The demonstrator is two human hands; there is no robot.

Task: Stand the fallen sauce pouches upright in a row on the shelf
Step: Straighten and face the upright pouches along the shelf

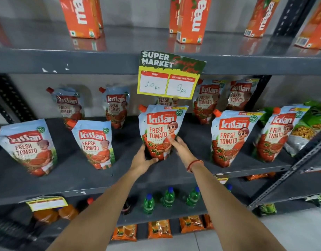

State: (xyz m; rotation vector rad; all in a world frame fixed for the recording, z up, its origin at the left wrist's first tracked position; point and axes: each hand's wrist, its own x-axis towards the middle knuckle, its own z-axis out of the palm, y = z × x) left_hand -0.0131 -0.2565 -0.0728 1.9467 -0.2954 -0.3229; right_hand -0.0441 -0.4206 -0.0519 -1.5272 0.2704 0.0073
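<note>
A Kissan tomato ketchup pouch (160,127) stands upright at the middle of the grey shelf (83,178). My left hand (142,161) cups its lower left corner. My right hand (179,147) presses its lower right side. Other pouches stand upright in the front row: one at the far left (27,145), one left of centre (93,142), one right of centre (232,136) and one further right (279,133). Several more pouches (116,105) stand in a back row against the wall.
A yellow and green price sign (169,75) hangs from the shelf above, over the held pouch. Orange juice cartons (191,19) stand on the top shelf. Green snack bags (308,124) crowd the right end. Green bottles (167,197) sit on the shelf below.
</note>
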